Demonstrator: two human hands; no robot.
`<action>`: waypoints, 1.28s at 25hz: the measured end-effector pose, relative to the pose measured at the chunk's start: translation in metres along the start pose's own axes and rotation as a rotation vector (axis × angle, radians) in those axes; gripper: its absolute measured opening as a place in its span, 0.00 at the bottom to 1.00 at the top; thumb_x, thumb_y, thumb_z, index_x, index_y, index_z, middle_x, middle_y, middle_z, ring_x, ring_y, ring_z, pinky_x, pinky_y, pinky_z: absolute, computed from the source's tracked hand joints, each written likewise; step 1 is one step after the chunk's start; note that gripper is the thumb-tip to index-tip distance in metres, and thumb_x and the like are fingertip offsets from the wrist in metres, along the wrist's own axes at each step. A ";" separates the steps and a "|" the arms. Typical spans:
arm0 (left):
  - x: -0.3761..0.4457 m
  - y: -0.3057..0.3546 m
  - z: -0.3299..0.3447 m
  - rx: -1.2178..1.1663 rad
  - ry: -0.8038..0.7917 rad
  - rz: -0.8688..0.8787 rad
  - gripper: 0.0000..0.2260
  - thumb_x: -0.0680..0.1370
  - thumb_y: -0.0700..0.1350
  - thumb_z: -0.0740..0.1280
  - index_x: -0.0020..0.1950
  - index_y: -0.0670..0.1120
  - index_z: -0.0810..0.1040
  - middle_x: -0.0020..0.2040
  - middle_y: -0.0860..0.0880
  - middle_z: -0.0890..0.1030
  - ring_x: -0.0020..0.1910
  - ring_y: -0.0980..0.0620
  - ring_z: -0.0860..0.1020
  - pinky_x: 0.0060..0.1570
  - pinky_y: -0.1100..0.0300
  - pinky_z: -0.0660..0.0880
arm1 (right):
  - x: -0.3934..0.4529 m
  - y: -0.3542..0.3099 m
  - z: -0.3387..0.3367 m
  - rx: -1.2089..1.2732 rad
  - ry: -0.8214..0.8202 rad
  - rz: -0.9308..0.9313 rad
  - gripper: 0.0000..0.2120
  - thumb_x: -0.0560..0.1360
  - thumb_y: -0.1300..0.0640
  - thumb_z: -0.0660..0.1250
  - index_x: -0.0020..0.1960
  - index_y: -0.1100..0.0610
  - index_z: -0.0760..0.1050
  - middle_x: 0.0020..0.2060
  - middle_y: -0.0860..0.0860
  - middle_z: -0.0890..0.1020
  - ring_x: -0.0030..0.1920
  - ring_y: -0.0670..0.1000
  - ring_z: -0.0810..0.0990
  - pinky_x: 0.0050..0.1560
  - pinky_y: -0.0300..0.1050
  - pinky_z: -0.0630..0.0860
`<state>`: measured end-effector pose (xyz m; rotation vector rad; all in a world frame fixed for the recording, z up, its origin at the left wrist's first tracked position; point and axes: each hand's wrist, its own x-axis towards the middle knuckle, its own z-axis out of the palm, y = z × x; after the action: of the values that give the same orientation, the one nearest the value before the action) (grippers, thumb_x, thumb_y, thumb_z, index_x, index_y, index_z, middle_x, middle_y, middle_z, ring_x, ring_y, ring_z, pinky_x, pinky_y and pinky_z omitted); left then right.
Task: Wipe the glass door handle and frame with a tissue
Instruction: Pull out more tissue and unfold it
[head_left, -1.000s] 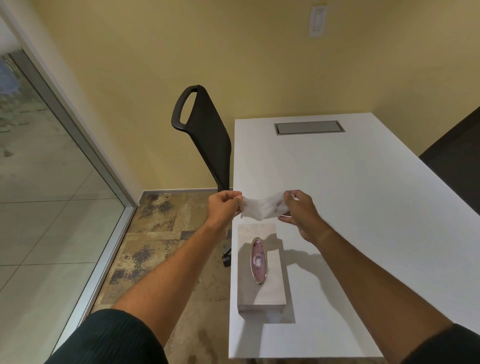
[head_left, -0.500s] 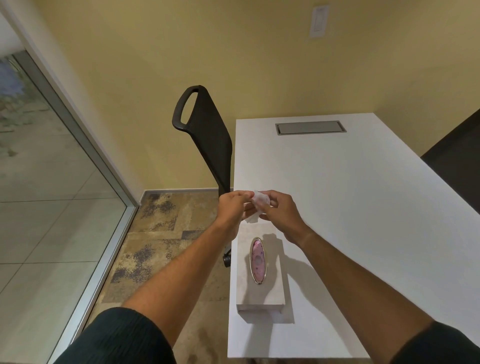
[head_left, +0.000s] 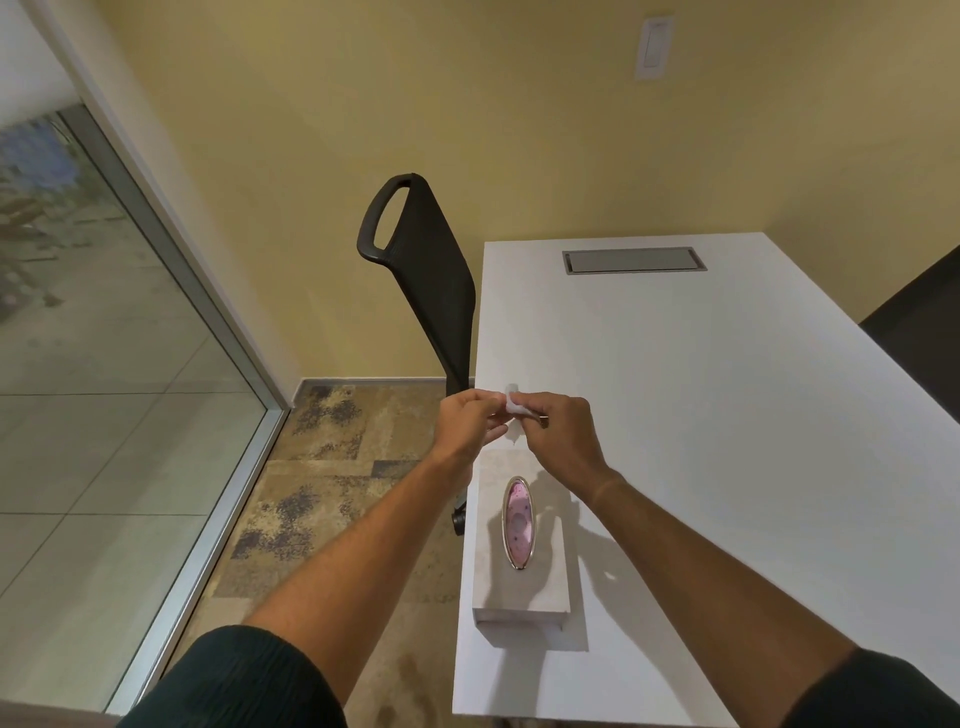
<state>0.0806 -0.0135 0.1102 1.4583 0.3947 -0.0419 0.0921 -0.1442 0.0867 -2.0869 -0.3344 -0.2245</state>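
A small white tissue (head_left: 515, 407), folded up, sits between my two hands above the table's left edge. My left hand (head_left: 467, 423) and my right hand (head_left: 558, 431) meet and both pinch it with curled fingers. Just below my hands a pale tissue box (head_left: 550, 582) with an oval pink opening lies on the white table (head_left: 727, 441). The glass panel (head_left: 93, 415) with its metal frame (head_left: 208, 530) runs along the left side. No door handle is in view.
A black chair back (head_left: 431, 280) stands by the table's left edge, in front of the yellow wall. A metal cable flap (head_left: 635, 260) is set into the table's far end. Patterned carpet (head_left: 322, 493) lies between the glass and the table.
The tissue was stretched wide between both hands a second ago. My hands have come together and the tissue is now folded small between them.
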 end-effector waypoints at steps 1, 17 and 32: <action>0.000 0.000 0.000 -0.034 0.012 -0.017 0.08 0.81 0.38 0.64 0.45 0.41 0.81 0.51 0.39 0.85 0.51 0.44 0.85 0.56 0.51 0.81 | -0.001 0.000 0.000 -0.029 -0.008 -0.043 0.14 0.77 0.59 0.71 0.62 0.58 0.81 0.56 0.54 0.85 0.54 0.54 0.84 0.56 0.37 0.76; -0.039 0.013 -0.006 -0.047 0.087 -0.055 0.11 0.85 0.47 0.60 0.52 0.41 0.78 0.54 0.40 0.83 0.51 0.45 0.82 0.52 0.55 0.79 | -0.011 -0.004 -0.003 -0.275 -0.174 -0.312 0.24 0.76 0.65 0.70 0.71 0.57 0.72 0.69 0.57 0.75 0.66 0.58 0.77 0.67 0.44 0.69; -0.115 0.007 -0.157 1.255 0.576 0.331 0.34 0.77 0.65 0.50 0.80 0.50 0.60 0.79 0.39 0.60 0.77 0.42 0.61 0.74 0.44 0.59 | -0.013 -0.109 0.072 -0.545 -0.058 -0.888 0.28 0.65 0.67 0.79 0.64 0.66 0.77 0.61 0.63 0.81 0.62 0.62 0.80 0.65 0.52 0.66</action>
<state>-0.0621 0.1154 0.1405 2.7761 0.6315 0.4892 0.0462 -0.0306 0.1349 -2.3328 -1.3532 -0.8545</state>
